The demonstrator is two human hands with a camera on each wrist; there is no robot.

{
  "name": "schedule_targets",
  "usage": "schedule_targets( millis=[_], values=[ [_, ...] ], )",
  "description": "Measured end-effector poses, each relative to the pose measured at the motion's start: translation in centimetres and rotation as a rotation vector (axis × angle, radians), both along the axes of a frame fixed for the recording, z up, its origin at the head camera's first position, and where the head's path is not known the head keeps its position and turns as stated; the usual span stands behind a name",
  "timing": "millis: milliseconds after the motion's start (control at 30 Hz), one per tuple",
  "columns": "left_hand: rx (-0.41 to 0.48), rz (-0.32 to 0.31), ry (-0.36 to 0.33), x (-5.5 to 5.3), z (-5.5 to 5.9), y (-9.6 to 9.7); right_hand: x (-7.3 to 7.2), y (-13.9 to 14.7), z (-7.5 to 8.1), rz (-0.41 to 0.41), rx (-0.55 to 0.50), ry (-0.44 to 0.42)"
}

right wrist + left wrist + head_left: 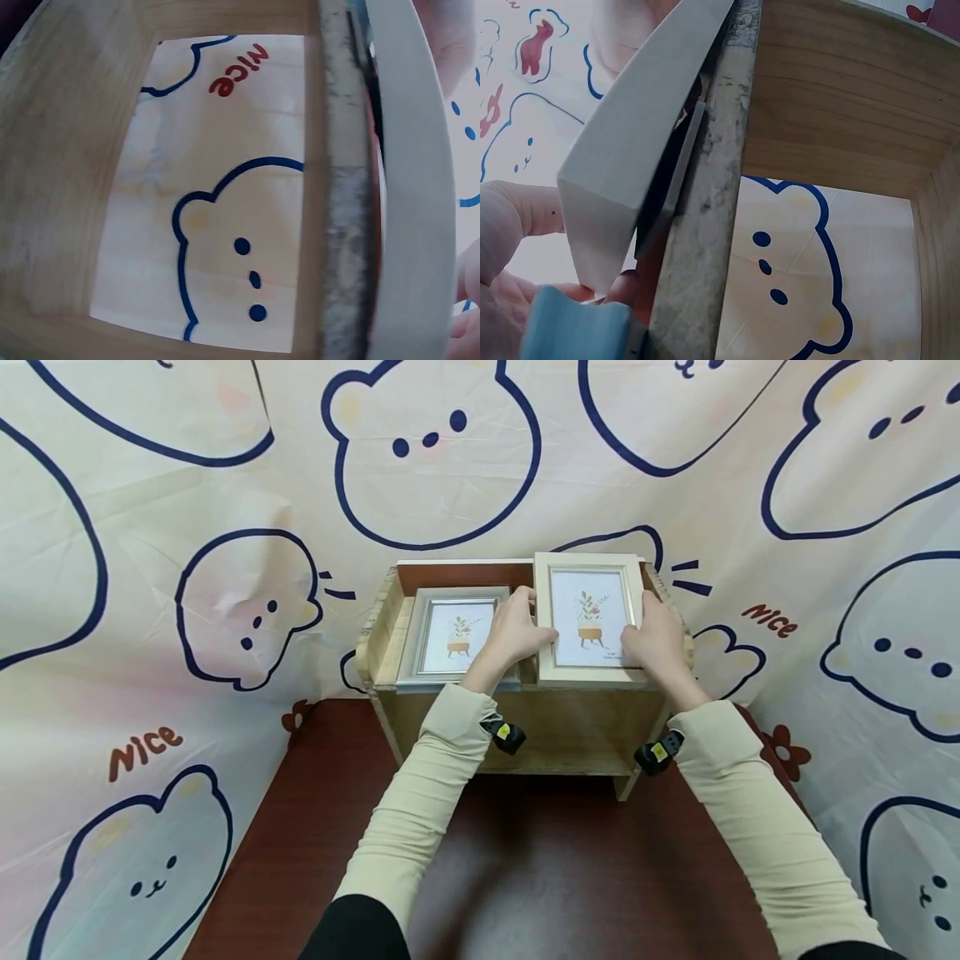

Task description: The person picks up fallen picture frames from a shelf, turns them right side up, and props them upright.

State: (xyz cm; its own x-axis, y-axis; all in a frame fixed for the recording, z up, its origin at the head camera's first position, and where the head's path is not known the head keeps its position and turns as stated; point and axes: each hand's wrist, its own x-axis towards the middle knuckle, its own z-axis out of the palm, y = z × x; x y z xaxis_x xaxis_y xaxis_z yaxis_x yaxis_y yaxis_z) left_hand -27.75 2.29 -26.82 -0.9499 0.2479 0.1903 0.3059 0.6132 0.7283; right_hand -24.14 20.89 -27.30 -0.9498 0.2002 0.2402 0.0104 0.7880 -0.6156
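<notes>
Cream sleeves (408, 814) reach up from the lower edge of the head view, a small black wrist camera (504, 735) at each cuff. Left hand (513, 631): grips the left side of a cream picture frame (590, 618), thumb on the face. Right hand (656, 639): grips the opposite side, thumb also on the face. Frame is at the right part of a wooden shelf unit (378, 618), by the front edge; left wrist view shows it at a slant to that edge. Cannot tell whether its lower side touches the unit. Print inside: potted plant on legs. Just left: a silver-white picture frame (450, 647), similar print, right side partly behind the left hand. Below both: open compartment (840, 112). Further out: dark red-brown table (562, 860) underneath; pale cloth (150, 693) with blue-outlined bears around
</notes>
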Motion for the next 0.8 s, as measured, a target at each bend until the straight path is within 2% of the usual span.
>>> schedule_targets(
  millis=[133,433,800],
  values=[
    [0.022,-0.019,0.038,0.2,0.2,0.0,0.5,0.0,0.6,-0.001,-0.022,0.0],
    [0.085,-0.045,0.135,0.2,0.7,0.2,0.7,0.2,1.2,0.038,-0.116,0.163],
    [0.09,-0.055,0.209,0.1,0.7,0.2,0.3,0.6,2.0,-0.024,-0.218,0.156]
  ],
)
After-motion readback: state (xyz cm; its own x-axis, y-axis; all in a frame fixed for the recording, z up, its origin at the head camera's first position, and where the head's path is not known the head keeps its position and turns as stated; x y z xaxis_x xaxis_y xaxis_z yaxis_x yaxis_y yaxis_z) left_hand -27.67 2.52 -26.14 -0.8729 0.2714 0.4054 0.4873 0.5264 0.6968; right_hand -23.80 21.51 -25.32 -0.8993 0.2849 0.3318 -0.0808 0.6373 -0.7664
